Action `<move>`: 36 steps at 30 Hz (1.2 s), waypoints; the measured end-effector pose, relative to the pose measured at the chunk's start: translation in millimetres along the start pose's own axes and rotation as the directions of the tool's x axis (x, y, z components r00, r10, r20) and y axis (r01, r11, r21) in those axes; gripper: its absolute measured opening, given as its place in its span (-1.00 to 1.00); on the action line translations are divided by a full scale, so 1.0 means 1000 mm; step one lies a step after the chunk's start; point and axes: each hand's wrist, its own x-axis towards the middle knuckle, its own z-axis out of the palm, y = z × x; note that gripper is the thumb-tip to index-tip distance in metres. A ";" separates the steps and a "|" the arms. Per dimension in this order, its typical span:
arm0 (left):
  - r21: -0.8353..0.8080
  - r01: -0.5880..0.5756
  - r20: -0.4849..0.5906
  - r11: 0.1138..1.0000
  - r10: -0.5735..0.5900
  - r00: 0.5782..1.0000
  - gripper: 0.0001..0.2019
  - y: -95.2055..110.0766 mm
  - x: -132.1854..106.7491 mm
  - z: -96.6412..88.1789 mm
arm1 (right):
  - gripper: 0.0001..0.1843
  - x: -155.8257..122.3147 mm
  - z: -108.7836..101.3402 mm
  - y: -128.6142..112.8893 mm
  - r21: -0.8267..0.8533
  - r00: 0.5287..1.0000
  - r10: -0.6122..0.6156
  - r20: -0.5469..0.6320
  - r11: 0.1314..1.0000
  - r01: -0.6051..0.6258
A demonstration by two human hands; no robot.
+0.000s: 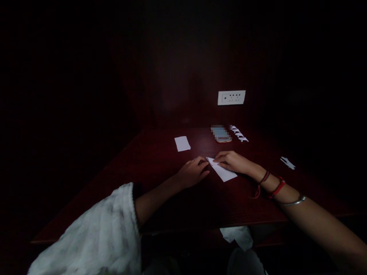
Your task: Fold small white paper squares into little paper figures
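A white sheet of paper (225,173), creased into a slanted shape, lies on the dark red table in front of me. My right hand (233,162) comes in from the right, its fingertips pressing on the paper's upper part and holding it against the table. My left hand (193,173) is at the paper's left corner, thumb and fingers apart. Its fingertips are close to that corner; whether they touch it I cannot tell. Nothing shows in the left hand's grasp.
A small stack of white paper (182,143) lies farther back. Behind the right hand are a phone (221,133) and a row of folded paper pieces (239,134). Thin paper strips (287,163) lie at right. A wall socket (231,97) is above the table (160,152).
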 end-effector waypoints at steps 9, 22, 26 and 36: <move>0.002 -0.005 0.049 1.000 0.005 0.999 -0.52 -0.003 0.002 0.001 | -0.73 -0.001 0.000 0.000 -0.001 0.999 -0.038 0.008 0.999 0.038; -0.019 0.027 0.184 0.999 -0.023 0.983 -0.54 -0.005 0.003 0.000 | -0.73 -0.001 0.002 0.001 -0.110 0.997 -0.076 0.015 0.991 0.078; -0.014 0.029 0.172 0.999 -0.026 0.985 -0.54 -0.006 0.004 0.001 | -0.72 -0.001 0.002 0.000 -0.108 0.997 -0.076 0.016 0.991 0.077; -0.023 0.027 0.163 0.999 -0.023 0.986 -0.54 -0.003 0.003 -0.002 | -0.72 -0.001 0.001 -0.001 -0.101 0.997 -0.078 0.021 0.992 0.079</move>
